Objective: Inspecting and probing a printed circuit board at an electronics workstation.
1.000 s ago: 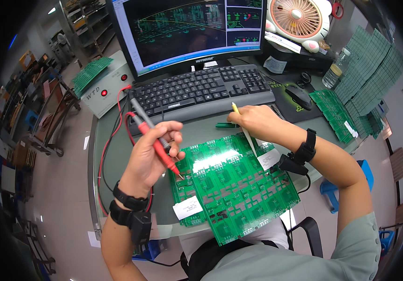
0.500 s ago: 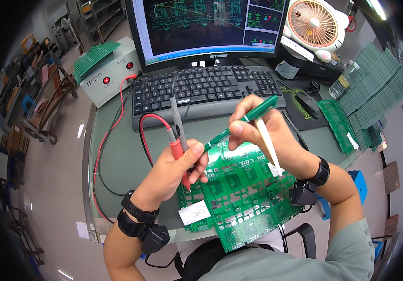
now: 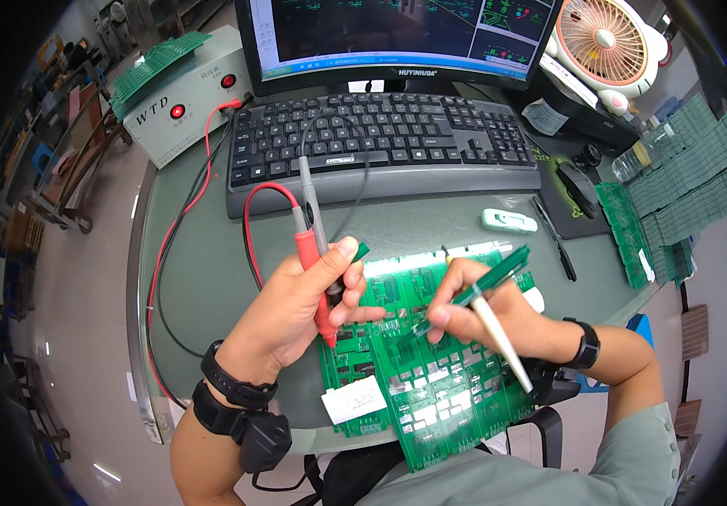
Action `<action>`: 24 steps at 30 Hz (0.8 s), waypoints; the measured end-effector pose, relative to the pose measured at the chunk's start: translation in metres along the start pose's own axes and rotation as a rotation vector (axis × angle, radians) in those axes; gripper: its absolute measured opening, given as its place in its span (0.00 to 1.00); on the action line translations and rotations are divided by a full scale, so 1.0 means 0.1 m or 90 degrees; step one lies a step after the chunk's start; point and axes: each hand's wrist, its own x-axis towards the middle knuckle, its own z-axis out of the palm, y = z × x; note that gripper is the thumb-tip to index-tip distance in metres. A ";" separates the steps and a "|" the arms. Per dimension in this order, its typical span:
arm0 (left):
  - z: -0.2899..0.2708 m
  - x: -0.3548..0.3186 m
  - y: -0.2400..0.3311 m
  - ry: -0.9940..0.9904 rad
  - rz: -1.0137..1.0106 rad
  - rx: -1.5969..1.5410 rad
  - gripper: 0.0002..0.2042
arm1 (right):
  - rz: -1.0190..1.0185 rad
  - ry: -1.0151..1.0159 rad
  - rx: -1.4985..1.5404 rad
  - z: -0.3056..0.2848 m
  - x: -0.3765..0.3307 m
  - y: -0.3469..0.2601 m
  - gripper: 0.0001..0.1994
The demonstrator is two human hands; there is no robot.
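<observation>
My left hand (image 3: 296, 308) is closed round a red test probe (image 3: 307, 249) and a grey-and-black test probe (image 3: 310, 196). A small green pen cap (image 3: 362, 250) sticks out between its thumb and fingers. My right hand (image 3: 502, 316) grips a green pen (image 3: 502, 271), its front end pointing down at the boards, blurred. A slim white stick-like tool (image 3: 503, 341) is in the same hand, slanting toward my wrist. Both hands are over a large green circuit board panel (image 3: 443, 405). Partly under it lies another green board (image 3: 351, 341), bearing a white paper label (image 3: 355, 400).
Beyond the boards are a black keyboard (image 3: 380, 160) and a monitor (image 3: 397, 34). A grey box (image 3: 186, 110) feeds the probe leads. At right are a mint-coloured plastic tool (image 3: 508, 221), a black pen (image 3: 556, 240), a mouse (image 3: 578, 190), a fan (image 3: 604, 42) and stacked boards (image 3: 692, 181).
The green pen has come out of its cap, which stays in my left hand. My right hand has moved down and nearer the board with the pen and white tool. The view has shifted slightly.
</observation>
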 end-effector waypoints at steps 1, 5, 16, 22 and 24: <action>-0.01 0.01 -0.01 -0.006 -0.002 0.001 0.20 | 0.006 -0.012 -0.015 0.02 -0.01 0.06 0.10; -0.04 0.02 -0.02 -0.021 -0.015 0.012 0.20 | -0.032 -0.020 -0.049 0.06 -0.02 0.23 0.10; -0.04 0.02 -0.02 -0.010 -0.030 0.028 0.21 | -0.042 -0.032 -0.076 0.06 -0.04 0.28 0.09; -0.04 0.02 -0.02 -0.008 -0.027 0.034 0.21 | -0.077 -0.036 -0.106 0.06 -0.02 0.28 0.09; -0.04 0.02 -0.03 -0.004 -0.026 0.037 0.21 | -0.074 -0.040 -0.097 0.06 -0.02 0.28 0.09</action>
